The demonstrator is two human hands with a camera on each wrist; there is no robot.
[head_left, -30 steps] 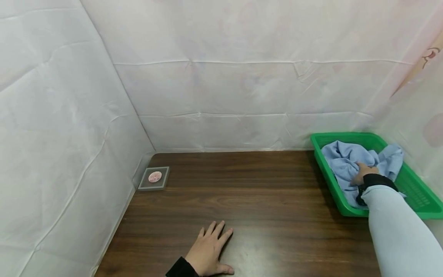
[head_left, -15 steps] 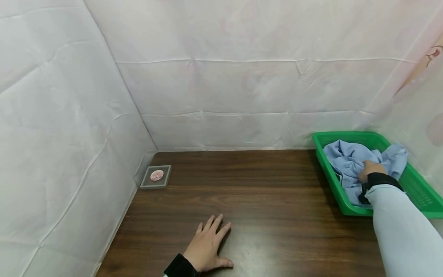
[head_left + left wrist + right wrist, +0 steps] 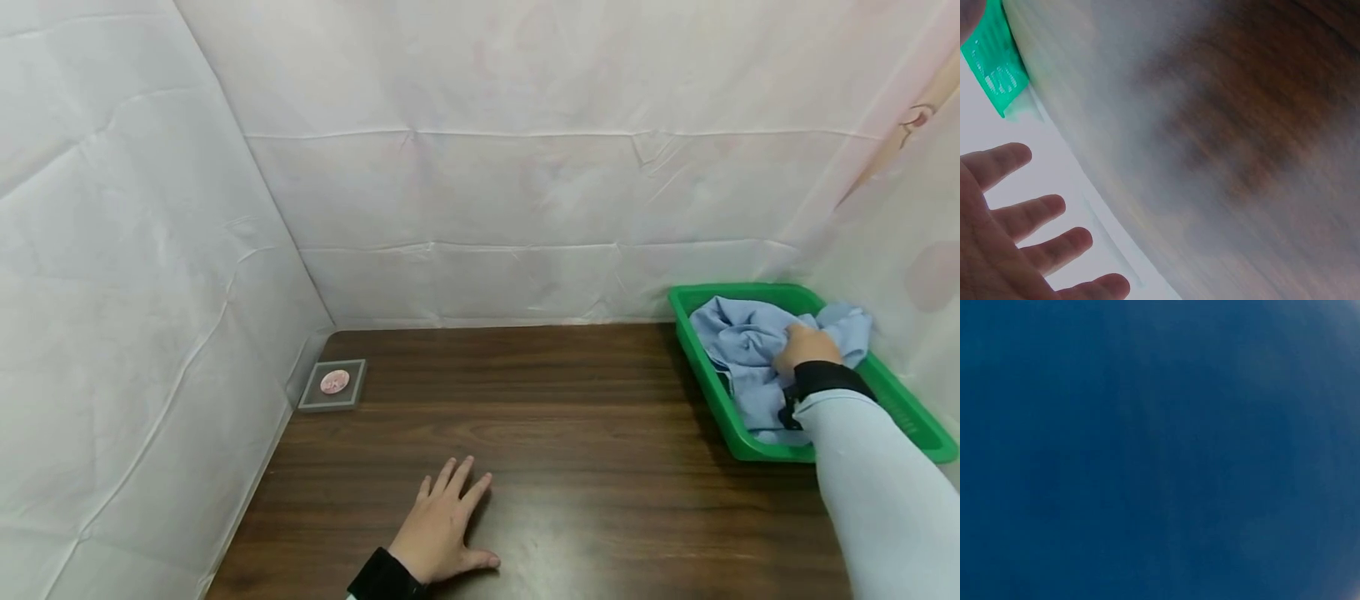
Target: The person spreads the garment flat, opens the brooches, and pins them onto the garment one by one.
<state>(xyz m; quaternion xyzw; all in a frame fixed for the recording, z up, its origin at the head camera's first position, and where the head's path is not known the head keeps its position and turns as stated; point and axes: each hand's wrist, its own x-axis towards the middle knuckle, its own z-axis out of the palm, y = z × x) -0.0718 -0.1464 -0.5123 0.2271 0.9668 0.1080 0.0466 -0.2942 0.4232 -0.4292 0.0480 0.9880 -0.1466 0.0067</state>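
My right hand (image 3: 807, 348) is down in the green basket (image 3: 738, 446) at the right, its fingers curled into a crumpled light blue cloth (image 3: 742, 342). The fingertips are hidden in the folds. Blurred blue cloth (image 3: 1160, 450) fills the whole right wrist view. My left hand (image 3: 437, 533) is spread over the brown wooden table (image 3: 525, 400) near the front, holding nothing. In the left wrist view, the left hand (image 3: 997, 237) shows straight, parted fingers.
A small grey square box (image 3: 331, 400) with a pink oval on it lies at the table's back left corner. White sheeting (image 3: 480, 192) walls the left, back and right sides. Something dark shows beneath the cloth's left edge.
My right hand has shifted slightly up within the basket, and the cloth's left edge has drawn back, uncovering something dark. My left hand has slid a little forward and left.
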